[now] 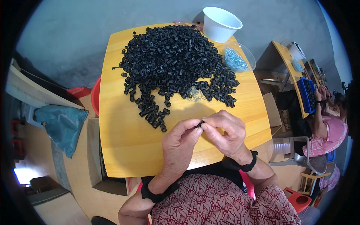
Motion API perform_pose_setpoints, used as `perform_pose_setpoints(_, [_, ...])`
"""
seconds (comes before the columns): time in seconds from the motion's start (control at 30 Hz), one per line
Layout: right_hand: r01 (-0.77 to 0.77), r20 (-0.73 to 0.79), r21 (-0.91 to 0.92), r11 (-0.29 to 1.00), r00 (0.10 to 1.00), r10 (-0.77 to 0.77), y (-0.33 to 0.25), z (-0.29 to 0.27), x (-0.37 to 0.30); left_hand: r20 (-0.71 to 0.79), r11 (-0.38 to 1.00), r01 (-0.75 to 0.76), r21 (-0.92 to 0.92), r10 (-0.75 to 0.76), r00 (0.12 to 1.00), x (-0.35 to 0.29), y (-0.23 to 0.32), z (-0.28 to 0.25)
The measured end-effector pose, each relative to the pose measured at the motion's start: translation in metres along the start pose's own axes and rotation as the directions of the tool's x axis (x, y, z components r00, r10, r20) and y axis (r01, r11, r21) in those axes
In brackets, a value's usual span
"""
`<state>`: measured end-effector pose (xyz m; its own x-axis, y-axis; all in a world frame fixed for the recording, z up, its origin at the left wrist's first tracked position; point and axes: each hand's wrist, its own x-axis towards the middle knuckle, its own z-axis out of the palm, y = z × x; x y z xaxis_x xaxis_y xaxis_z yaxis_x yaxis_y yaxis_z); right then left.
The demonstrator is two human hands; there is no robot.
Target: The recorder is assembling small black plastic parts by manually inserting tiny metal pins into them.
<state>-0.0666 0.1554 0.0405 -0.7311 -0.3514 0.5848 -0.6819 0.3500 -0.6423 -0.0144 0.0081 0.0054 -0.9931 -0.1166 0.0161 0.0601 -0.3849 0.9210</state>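
Observation:
Over the near part of the yellow table (123, 150), my left hand (179, 141) and my right hand (228, 134) meet at the fingertips. Pinched between them is a small black plastic fitting (200, 124), mostly covered by thumbs and fingers. Whether a screw is in it cannot be made out. A big heap of similar black fittings (168, 56) spreads over the far half of the table, with loose ones trailing toward me. Small silvery screws (195, 94) lie at the heap's near edge, just beyond my hands.
A white tub (222, 28) stands at the table's far right, beside a clear bowl of screws (235, 59). Left of the table are a red basin (96, 96) and a cardboard box (93, 150). At right, another person in pink (332, 135) works over a blue tray (305, 93).

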Motion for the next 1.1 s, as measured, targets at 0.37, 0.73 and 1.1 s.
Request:
perform_pose_setpoints(0.37, [0.235, 0.163, -0.154, 0.96, 0.964, -0.21, 0.003, -0.013, 0.009, 0.042, 0.986, -0.022, 0.167, 0.016, 0.999, -0.001, 0.0, -0.004])
perform_pose_setpoints(0.73, [0.169, 0.052, -0.242, 0.955, 0.986, -0.161, -0.003, -0.001, -0.002, -0.023, 0.974, -0.059, 0.217, 0.066, 0.998, 0.0, -0.002, -0.003])
perform_pose_setpoints(1.1, [0.238, 0.136, -0.293, 0.926, 0.969, -0.206, -0.005, -0.003, -0.007, -0.002, 0.94, -0.097, 0.327, 0.103, 0.995, 0.0, -0.002, -0.005])
